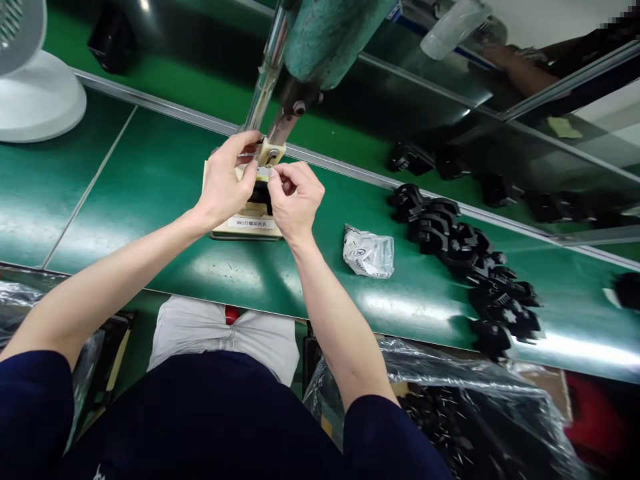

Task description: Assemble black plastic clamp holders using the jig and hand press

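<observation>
A: Where is the work located?

B: It is found at the fixture (251, 223), which is set on the green bench (165, 167) under the teal press head (330, 40). A cream block (274, 150) is seen at the upper end of the work, between the hands.

A: How are the hands held?

B: The left hand (227, 177) is half curled at the left side of the block, with thumb and forefinger parted; whether something is gripped there cannot be told. On the right hand (299, 197), thumb and forefinger are nearly closed together beside the block. If a small piece is pinched, it is too small to be recognised.

A: How should this be done well?

B: By judgement, fine placing is being done, so light fingertip pressure should be used, and the block should be steadied from the left. Fingers should be withdrawn from below the press head before any force is applied.

A: And room for moving?

B: To the left, a wide stretch of bench is offered, up to the white stand base (40, 100). To the right, the plastic bag (369, 252) should be avoided, then the black parts (450, 240). Behind the fixture, space is limited by the metal rail (150, 102); the front edge (200, 299) lies under the forearms.
</observation>
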Demonstrator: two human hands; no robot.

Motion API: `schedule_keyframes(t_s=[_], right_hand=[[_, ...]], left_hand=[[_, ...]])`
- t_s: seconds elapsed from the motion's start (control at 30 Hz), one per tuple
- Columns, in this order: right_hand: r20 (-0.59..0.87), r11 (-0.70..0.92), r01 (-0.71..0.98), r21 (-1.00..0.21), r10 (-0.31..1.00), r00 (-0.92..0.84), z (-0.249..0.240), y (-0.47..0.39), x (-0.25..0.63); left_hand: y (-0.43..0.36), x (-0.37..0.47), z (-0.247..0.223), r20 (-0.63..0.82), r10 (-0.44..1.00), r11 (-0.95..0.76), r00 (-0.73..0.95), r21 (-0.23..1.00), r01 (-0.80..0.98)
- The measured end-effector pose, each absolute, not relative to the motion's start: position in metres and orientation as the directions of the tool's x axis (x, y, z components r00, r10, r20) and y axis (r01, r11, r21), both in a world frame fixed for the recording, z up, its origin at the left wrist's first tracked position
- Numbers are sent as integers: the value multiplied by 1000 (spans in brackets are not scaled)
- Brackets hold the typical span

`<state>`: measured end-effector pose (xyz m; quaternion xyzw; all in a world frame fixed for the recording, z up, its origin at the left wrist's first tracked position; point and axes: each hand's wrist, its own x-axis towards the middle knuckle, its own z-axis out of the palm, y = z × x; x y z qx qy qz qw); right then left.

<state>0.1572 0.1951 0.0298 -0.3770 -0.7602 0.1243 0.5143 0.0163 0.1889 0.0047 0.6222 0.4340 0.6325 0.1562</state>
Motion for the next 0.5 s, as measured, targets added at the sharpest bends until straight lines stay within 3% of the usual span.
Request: schedule_keyframes(t_s=[0.5], right_hand=[[709, 673, 479, -564, 692, -138, 17, 196, 157]], left_hand=[[207, 5, -6, 722, 692, -665, -4, 638, 388]])
